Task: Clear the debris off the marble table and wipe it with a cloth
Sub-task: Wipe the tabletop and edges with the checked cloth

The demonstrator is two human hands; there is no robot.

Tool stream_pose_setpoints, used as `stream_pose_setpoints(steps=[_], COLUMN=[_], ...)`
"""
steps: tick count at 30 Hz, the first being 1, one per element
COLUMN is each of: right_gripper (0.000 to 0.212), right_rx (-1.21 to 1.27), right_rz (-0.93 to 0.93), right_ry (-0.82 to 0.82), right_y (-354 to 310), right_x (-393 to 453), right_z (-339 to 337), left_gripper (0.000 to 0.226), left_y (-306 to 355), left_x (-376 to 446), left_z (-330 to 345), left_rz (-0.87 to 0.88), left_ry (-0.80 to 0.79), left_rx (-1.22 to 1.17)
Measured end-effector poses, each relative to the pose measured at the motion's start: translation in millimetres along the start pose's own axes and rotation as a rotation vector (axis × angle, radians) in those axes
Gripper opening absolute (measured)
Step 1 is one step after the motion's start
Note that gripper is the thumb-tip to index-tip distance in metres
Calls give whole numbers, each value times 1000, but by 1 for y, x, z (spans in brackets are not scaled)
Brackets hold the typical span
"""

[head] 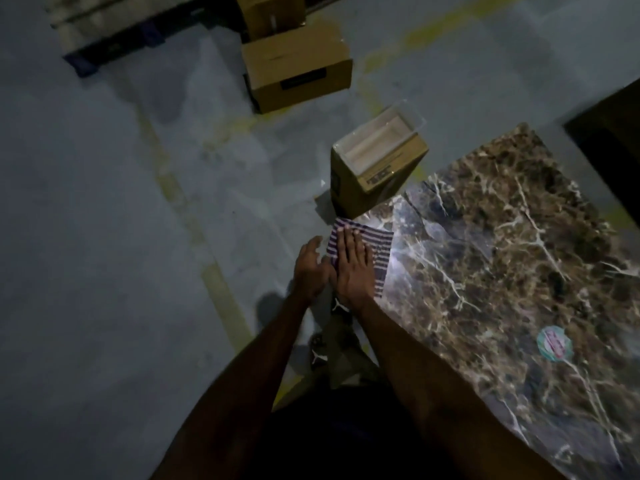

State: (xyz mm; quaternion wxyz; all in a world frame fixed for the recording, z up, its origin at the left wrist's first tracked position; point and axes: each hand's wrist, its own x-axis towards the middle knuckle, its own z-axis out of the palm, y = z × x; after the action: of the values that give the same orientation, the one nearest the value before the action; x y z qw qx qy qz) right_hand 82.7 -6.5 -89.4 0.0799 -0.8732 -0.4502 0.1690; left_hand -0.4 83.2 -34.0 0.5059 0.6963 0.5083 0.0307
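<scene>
The brown marble table point(502, 258) with white veins fills the right side of the view. A purple-and-white striped cloth point(379, 252) lies at its left edge. My right hand point(353, 268) presses flat on the cloth, fingers straight. My left hand point(310, 268) is just left of it, beside the table edge, fingers loosely cupped and holding nothing that I can see. A round sticker point(556, 342) sits on the marble near the right.
An open cardboard box point(377, 157) with a white liner stands on the floor at the table's far left corner. Two more cardboard boxes point(298, 67) stand farther back. A dark pallet point(104, 32) lies at the top left. My feet point(332, 327) are below the hands.
</scene>
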Motion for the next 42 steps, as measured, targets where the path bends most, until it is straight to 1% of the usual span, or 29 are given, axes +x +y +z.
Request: stream_pose_setpoints(steps=[1,3,6,8,11,13,14,16,17,19,20,21,23,26,28,29,32,35,38,40,42], right_gripper=[70,69,72,60,36,31,33,41,43,44,45,46,46,42,41,41,42,42,40,40,42], right_rx=[5,12,8,-8,70,55,53,39,28,-3,-25,-47,-70,-42,-20,-14,-17,-19,-10,-5,9], right_rz=[9,-28,-121,-133,-286,-353,-330,-203,-137,-42,3,51,138,259,266,251,216,300,402,457,480], right_ry=[18,26,-49,-95,-19,19,38,92,122,175,187,195,214,195,193,204,223,299,378,387,383], right_y=[-6,-13,-16,-15,2,21,31,57,75,112,124,131,124,85,71,73,103,139,168,184,202], right_x=[13,37,60,72,83,90,96,112,120,140,147,150,147,129,120,119,131,157,183,196,205], right_z=[-2,-5,-5,-12,-19,-25,-30,-46,-56,-75,-81,-85,-79,-55,-48,-47,-57,-72,-85,-90,-94], left_gripper=[47,45,39,37,35,31,29,24,25,34,35,32,28,33,38,41,39,42,54,61,66], left_y=[8,18,26,29,35,39,39,38,37,43,50,56,69,86,90,88,79,82,96,105,117], left_x=[8,28,46,58,75,87,93,104,108,116,120,125,132,143,148,149,151,154,157,159,158], left_z=[-1,-1,-9,-14,-17,-18,-18,-15,-12,-2,3,8,22,38,41,41,41,52,72,86,96], left_rz=[-37,-54,-115,-159,-190,-186,-175,-132,-88,43,70,92,139,113,66,69,170,256,303,286,315], left_ry=[7,48,97,92,79,32,-18,-139,-192,-297,-363,-433,-519,-560,-593,-605,-637,-658,-694,-683,-654], left_rx=[-11,-13,-79,-94,-76,-57,-39,12,40,107,146,181,222,247,262,270,273,302,324,336,329])
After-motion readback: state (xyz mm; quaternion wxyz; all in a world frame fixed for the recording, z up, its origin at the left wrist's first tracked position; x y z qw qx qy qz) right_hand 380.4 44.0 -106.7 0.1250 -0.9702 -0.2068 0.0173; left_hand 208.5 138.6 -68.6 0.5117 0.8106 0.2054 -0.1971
